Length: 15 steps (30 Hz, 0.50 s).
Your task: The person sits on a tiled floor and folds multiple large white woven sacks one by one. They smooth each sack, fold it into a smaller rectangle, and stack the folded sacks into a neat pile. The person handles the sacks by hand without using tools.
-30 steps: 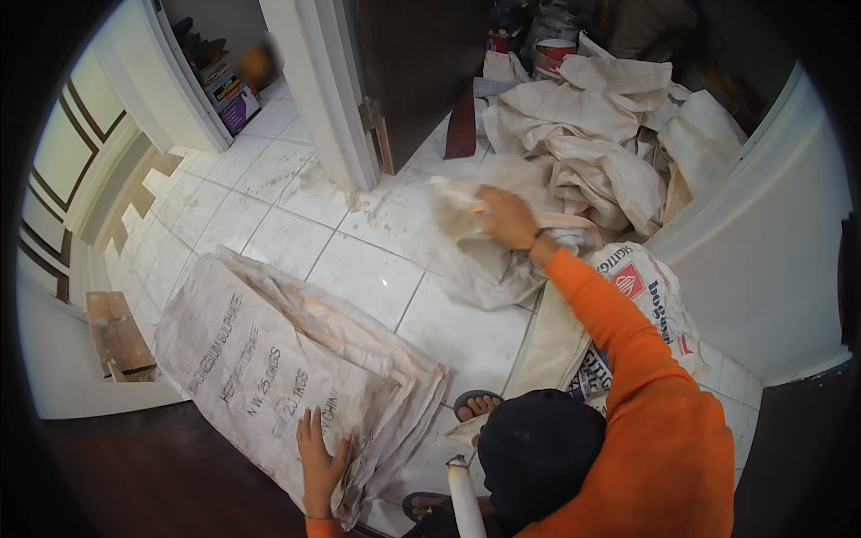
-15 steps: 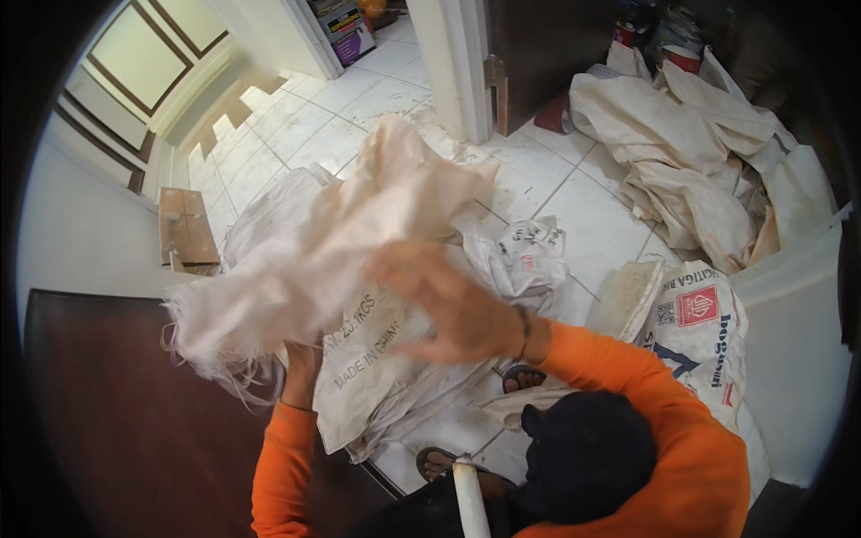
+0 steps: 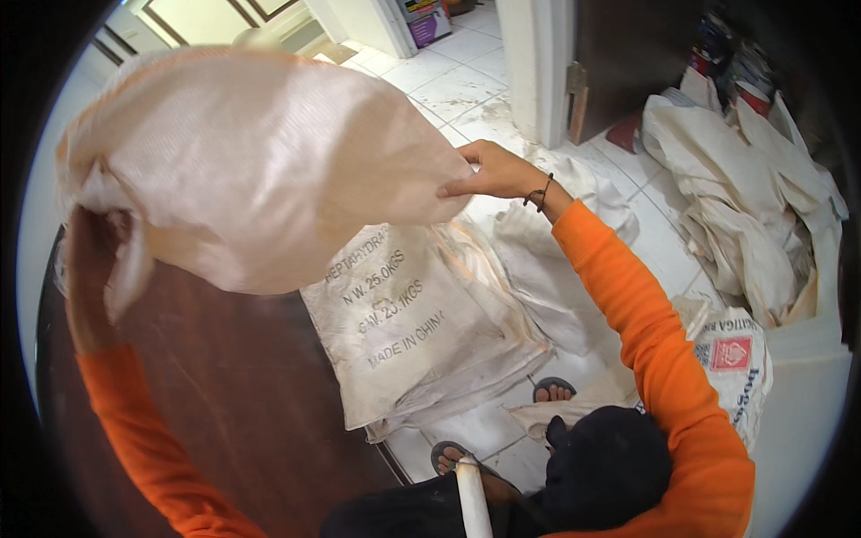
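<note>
A large pale woven sack [image 3: 269, 161] is held up and spread between my two hands, billowed out at the upper left. My right hand [image 3: 495, 174] pinches its right corner between thumb and fingers. My left hand [image 3: 100, 229] grips the sack at its left end, the fingers partly covered by folds of the cloth. Below it, a stack of flattened woven sacks [image 3: 395, 332] with dark print on top lies by my feet, overlapping a dark brown panel [image 3: 242, 386].
At the right, a heap of crumpled off-white sacks [image 3: 717, 197] lies near a dark door [image 3: 637, 54]. More loose whitish sacks [image 3: 547, 269] lie beside the stack on white tiles. A printed white sack [image 3: 731, 359] leans at the lower right. A white door frame [image 3: 541, 72] stands ahead.
My right hand has moved up and right and now holds the sack's corner. My left hand has risen leftward. The sack, bunched over the stack before, is lifted and spread out.
</note>
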Tool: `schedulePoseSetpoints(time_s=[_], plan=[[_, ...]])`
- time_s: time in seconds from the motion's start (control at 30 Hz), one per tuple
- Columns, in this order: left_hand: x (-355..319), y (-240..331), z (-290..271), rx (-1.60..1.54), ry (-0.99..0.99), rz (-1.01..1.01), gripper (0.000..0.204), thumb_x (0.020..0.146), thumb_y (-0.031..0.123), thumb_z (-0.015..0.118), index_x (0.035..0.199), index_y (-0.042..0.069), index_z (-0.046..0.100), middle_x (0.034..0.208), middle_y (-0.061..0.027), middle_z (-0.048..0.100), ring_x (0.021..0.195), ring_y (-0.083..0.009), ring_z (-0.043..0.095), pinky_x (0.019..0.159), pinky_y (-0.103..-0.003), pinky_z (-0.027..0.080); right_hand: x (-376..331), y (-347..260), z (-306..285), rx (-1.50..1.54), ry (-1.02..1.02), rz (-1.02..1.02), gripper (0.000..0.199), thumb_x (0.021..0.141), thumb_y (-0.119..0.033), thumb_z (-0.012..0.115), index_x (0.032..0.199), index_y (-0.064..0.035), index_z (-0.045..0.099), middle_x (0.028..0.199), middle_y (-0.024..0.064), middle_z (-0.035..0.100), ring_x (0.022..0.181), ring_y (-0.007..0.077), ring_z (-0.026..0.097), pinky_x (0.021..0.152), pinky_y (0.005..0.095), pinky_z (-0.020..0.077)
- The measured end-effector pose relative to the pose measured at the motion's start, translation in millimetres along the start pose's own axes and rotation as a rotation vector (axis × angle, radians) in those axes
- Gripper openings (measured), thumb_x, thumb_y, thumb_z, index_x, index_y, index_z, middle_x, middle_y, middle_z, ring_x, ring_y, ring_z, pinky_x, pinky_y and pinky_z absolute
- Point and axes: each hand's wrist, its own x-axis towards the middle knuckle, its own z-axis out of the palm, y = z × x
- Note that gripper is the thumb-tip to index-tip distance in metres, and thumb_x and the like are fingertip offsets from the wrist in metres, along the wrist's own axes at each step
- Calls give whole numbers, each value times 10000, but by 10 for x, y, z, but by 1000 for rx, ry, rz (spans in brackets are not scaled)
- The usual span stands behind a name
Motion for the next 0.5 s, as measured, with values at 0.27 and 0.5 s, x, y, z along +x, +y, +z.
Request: schedulePoseSetpoints(time_s=[0.27, 0.5], plan=[[1712, 684, -548, 379, -136, -79, 519, 1005, 415, 525, 1437, 139, 440, 1177, -47, 592, 936, -149, 659, 839, -287, 544, 423, -383, 659, 559, 147, -259, 399, 930, -321, 657, 1119, 29, 678, 917, 74, 714, 839, 118, 636, 758, 286, 505], [1632, -1679, 1412, 590, 167, 421, 419, 962, 180, 613, 1345, 32, 526, 1278, -160, 598, 1065, -247, 656, 929, -331, 508, 104, 454, 1796, 428, 297, 53, 378, 942, -264, 616, 1153, 50, 637, 988, 162, 709, 896, 234, 664, 819, 351, 505]])
